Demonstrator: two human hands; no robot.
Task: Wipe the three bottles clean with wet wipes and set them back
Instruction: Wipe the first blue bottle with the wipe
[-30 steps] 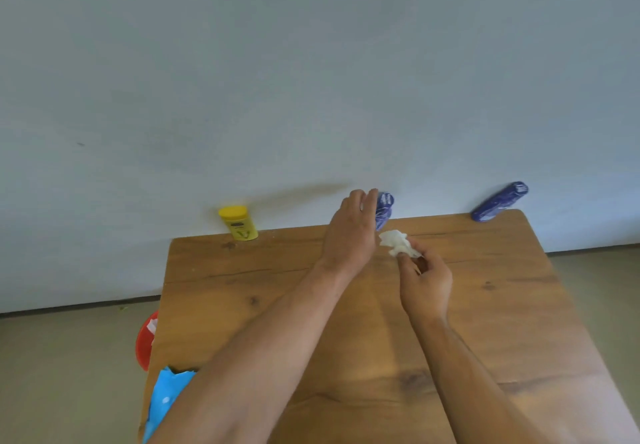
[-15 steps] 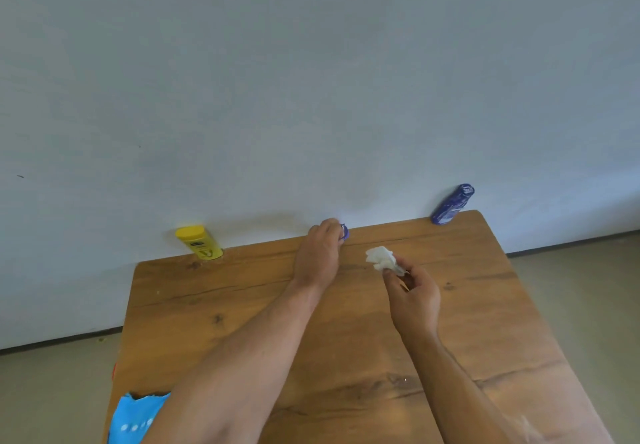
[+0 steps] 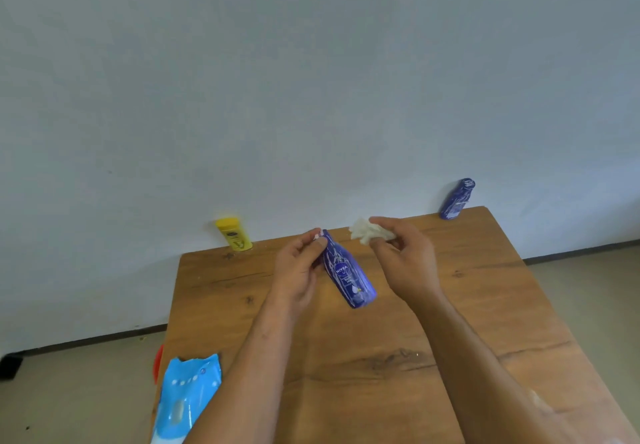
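blue nivea bottle [image 3: 348, 275] gripped in the left hand [image 3: 298, 270], wipe [image 3: 365, 234] in the right hand [image 3: 405, 260]

the blue nivea bottle is over the far half of the wooden worktop [image 3: 381, 357], about midway across it. it is tilted, with the cap end pointing away from me and to the left and the flat base nearer to me and to the right. the round logo on its front faces the camera. i cannot tell whether the base touches the wood or hangs just above it. the left hand grips the bottle at its narrow upper part, fingers and thumb curled round it, and the tip of the cap shows past the fingertips. the right hand is just to the right of the bottle's top and pinches a crumpled white wipe between thumb and fingers. the wipe is near the cap but apart from it. both forearms are bare and reach in from the near edge.

further out, a yellow bottle [image 3: 234, 234] stands at the far left edge of the worktop, by the wall. a second blue bottle [image 3: 456, 199] stands at the far right corner, also by the wall. both are well apart from the hands. a light blue wipes pack [image 3: 187, 398] lies at the near left corner. just past the worktop's left edge i see a sliver of something red [image 3: 158, 362], and i cannot tell what it is.
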